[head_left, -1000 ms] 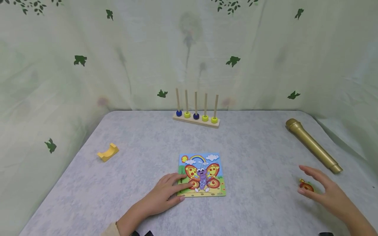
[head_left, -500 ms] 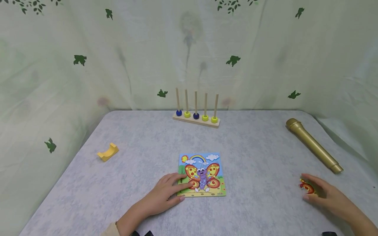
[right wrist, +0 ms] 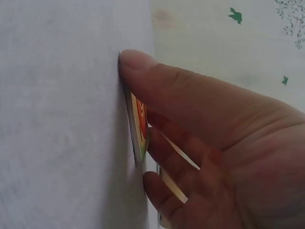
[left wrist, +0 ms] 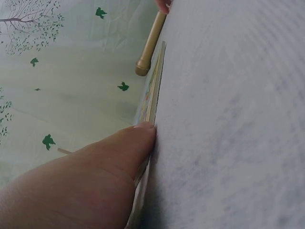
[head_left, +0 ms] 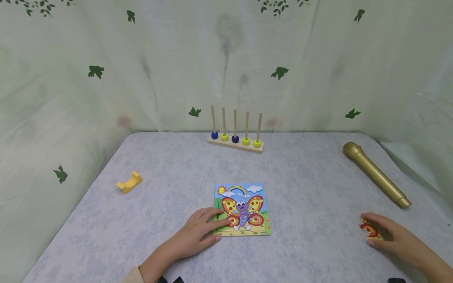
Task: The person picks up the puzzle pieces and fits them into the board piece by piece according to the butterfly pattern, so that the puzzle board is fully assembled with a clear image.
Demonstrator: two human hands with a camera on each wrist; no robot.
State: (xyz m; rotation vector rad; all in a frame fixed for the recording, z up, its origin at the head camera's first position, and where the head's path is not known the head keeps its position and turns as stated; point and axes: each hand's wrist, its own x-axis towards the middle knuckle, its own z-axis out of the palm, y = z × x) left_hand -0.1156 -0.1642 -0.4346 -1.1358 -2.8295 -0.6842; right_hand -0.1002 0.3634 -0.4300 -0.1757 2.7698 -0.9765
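Observation:
A square butterfly jigsaw puzzle (head_left: 244, 228) lies flat on the table near the middle of the head view. My left hand (head_left: 192, 234) rests on its left side, fingertips on the picture and thumb at the lower left corner. Far to the right, my right hand (head_left: 400, 239) holds a puzzle piece (head_left: 371, 230) with a red and orange swirl between thumb and fingers. In the right wrist view the thin piece (right wrist: 138, 126) is seen edge-on, close to the tabletop, its upper part hidden by the thumb.
A gold toy microphone (head_left: 376, 175) lies beyond my right hand. Toward the back stands a wooden bead rack (head_left: 235, 145) with several pegs and blue and yellow beads. A yellow curved block (head_left: 129, 182) sits at the left. A printed curtain (head_left: 170, 70) surrounds the grey table (head_left: 170, 165).
My right hand has come down, and its thumb and fingers have drawn in around the swirl puzzle piece, which has turned a little. The left hand stays where it was.

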